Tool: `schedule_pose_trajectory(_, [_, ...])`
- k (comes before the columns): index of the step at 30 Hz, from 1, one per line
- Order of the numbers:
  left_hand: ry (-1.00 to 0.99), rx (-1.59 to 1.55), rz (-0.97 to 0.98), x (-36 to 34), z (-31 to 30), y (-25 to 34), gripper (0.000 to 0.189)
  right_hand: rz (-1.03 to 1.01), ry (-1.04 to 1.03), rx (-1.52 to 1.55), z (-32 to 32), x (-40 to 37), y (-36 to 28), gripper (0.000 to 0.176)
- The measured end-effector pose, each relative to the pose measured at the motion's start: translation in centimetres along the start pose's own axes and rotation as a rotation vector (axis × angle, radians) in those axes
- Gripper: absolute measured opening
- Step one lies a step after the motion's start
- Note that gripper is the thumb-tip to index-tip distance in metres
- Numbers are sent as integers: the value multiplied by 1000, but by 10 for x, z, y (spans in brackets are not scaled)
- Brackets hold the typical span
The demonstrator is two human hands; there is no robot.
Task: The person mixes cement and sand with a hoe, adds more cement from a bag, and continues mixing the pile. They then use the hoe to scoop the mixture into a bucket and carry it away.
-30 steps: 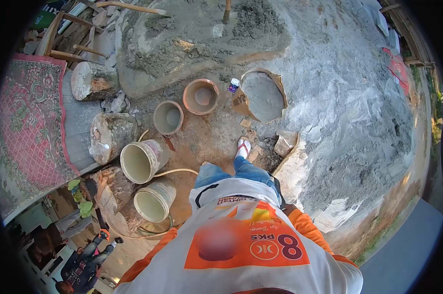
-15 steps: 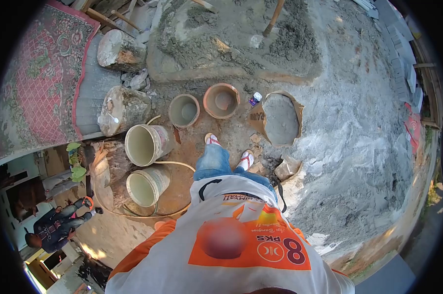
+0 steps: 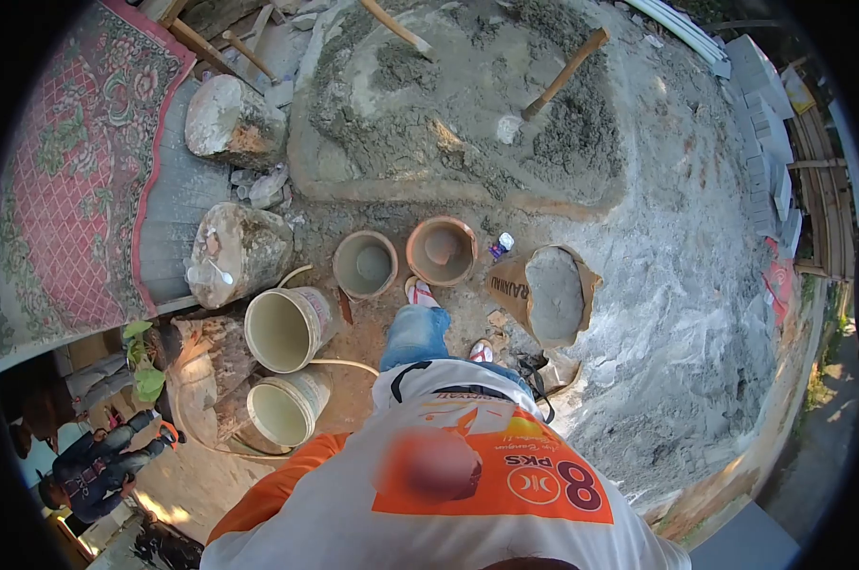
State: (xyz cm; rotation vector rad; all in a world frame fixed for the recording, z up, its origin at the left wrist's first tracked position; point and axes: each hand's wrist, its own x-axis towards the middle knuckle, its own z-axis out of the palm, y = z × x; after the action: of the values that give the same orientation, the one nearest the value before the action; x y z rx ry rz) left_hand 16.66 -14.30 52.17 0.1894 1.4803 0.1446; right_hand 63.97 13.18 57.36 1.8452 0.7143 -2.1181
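Neither of my hands is in view; only an orange sleeve [image 3: 268,480] shows at my left side. My feet in sandals stand near two round pails, a greyish one [image 3: 338,269] and an orange-brown one [image 3: 414,243]. My left foot [image 3: 420,291] is just by the orange-brown pail. To the right is an open paper sack [image 3: 511,291] of grey powder [image 3: 555,302]. Ahead, two wooden handles [image 3: 564,74] stick out of a bed of wet grey mortar [image 3: 572,142].
Two whitish buckets [image 3: 323,312] and a hose [image 3: 349,364] lie left. Stone-like stumps [image 3: 249,242] stand beside a patterned red carpet [image 3: 59,171]. Grey sand [image 3: 686,313] spreads right. A person [image 3: 92,475] sits at lower left. A small packet [image 3: 502,245] lies by the sack.
My view has tilted forward, so the pails, sack and mortar bed sit lower in the picture. More of both wooden handles shows. My feet appear nearer the orange-brown pail.
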Motion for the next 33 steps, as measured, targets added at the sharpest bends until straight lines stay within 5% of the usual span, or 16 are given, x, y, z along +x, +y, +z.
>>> schedule_pose_trajectory(8, [-236, -50, 178, -9, -97, 70, 37, -256, -69, 107, 67, -29, -68, 4])
schedule_pose_trajectory(9, [-266, -58, 193, -10, -105, 76, 37, -297, -39, 156, 93, -49, -112, 10])
schedule_pose_trajectory(11, [-321, -75, 221, -11, -119, 86, 37, -250, -130, 196, 100, -20, -123, 11])
schedule_pose_trajectory(14, [-393, -105, 253, -9, -136, 97, 38, -243, -214, -130, 72, 50, -104, 22])
schedule_pose_trajectory(16, [-432, -125, 276, -6, -151, 105, 38, -42, -228, -215, 53, 35, -146, 31])
schedule_pose_trajectory(18, [-474, -153, 286, -6, -169, 108, 38, -33, 48, -257, 38, 14, -185, 34])
schedule_pose_trajectory(19, [-490, -159, 286, -5, -180, 110, 38, -132, -20, -155, -7, 30, -172, 42])
schedule_pose_trajectory(20, [-497, -150, 277, -3, -187, 110, 38, -85, 308, -249, -14, 27, -187, 49])
schedule_pose_trajectory(22, [-415, -462, -5, 20, -203, 112, 32, -318, 741, -425, -61, 41, -194, 42])
schedule_pose_trajectory(23, [-153, -429, -56, 38, -200, 105, 24, -414, 785, -399, -81, 40, -207, 42])
schedule_pose_trajectory(24, [-164, -420, -55, 72, -198, 77, 24, -507, 829, -375, -94, 35, -223, 41])
schedule_pose_trajectory(26, [370, -446, -103, 134, -197, 29, 19, -654, 973, -338, -90, 9, -269, 35])
schedule_pose_trajectory(27, [547, -403, -261, 122, -187, 56, 19, -648, 1059, -355, -95, 5, -285, 33])
schedule_pose_trajectory(33, [449, -828, -247, 161, -158, 98, 16, -705, 1173, -352, -109, 9, -399, 35])
